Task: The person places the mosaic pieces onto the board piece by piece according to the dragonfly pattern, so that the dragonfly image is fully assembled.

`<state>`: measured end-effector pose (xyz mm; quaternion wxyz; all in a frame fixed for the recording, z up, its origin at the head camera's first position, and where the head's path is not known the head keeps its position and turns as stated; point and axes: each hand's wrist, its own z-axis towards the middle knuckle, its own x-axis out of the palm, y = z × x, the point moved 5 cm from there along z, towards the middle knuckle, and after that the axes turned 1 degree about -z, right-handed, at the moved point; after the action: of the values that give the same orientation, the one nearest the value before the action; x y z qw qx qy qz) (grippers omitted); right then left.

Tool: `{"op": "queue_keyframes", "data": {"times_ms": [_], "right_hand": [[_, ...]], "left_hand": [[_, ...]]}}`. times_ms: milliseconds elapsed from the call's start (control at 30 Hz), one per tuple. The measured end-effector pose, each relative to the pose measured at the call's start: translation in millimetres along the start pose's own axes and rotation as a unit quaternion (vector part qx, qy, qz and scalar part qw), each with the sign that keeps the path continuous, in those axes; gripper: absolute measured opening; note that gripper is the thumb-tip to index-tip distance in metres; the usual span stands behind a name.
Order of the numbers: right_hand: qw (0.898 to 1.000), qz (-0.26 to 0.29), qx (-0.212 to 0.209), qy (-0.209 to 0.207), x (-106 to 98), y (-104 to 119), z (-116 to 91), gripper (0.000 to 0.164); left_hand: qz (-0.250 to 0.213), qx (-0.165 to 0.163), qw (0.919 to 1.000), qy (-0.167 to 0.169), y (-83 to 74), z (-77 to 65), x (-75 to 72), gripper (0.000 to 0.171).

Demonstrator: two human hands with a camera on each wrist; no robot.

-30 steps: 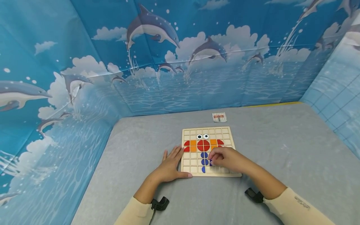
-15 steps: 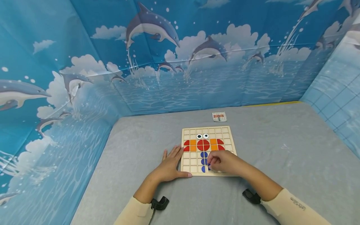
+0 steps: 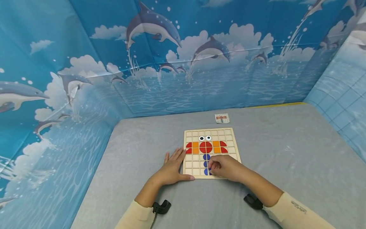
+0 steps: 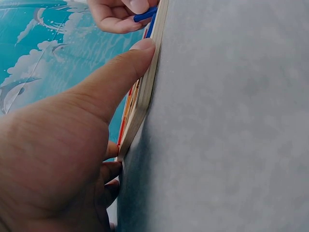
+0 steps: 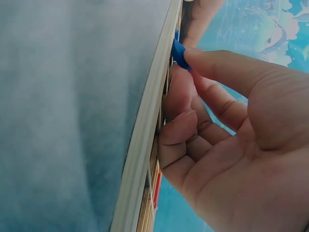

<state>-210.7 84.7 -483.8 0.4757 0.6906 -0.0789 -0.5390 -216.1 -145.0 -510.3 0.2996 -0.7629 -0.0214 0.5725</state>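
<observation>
A wooden grid board (image 3: pixel 188 164) lies on the grey-covered table. My left hand (image 3: pixel 170 170) rests against its left side, fingers stretched along that edge and thumb on the near left corner. Over the lower middle of the board, my right hand (image 3: pixel 226 167) pinches a small blue tile (image 5: pixel 179 54) between thumb and fingertip. The tile is tilted and touches or nearly touches the grid. Beside it lie several blue tiles (image 3: pixel 206 171) in a column, partly covered by the right hand. Above them are red tiles (image 3: pixel 203 145), orange square tiles (image 3: pixel 195 144) and two eye tiles (image 3: pixel 201 138).
A small picture card (image 3: pixel 222 118) with a grid pattern lies behind the board. Dolphin-printed curtains (image 3: pixel 171 89) stand along the table's back and sides. Each wrist wears a black camera mount (image 3: pixel 161 207).
My right hand has moved toward me and slightly left, carrying the blue tile to the bottom row beside the lowest blue one. The left hand keeps its place on the board.
</observation>
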Motion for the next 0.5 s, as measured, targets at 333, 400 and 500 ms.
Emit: {"op": "queue_keyframes", "data": {"times_ms": [333,400,500], "right_hand": [[1.0,-0.01,-0.001,-0.007,0.6,0.7,1.6,0.012],[1.0,-0.011,0.0,-0.007,0.9,0.7,1.1,0.013],[1.0,-0.012,0.001,-0.005,1.2,0.6,-0.1,0.013]], "left_hand": [[0.0,0.008,0.9999,-0.008,-1.9,0.8,-2.1,0.116],[0.001,0.007,1.0,-0.006,-1.4,0.5,-1.2,0.116],[0.001,0.004,1.0,-0.003,-1.1,-0.1,0.3,0.117]]}}
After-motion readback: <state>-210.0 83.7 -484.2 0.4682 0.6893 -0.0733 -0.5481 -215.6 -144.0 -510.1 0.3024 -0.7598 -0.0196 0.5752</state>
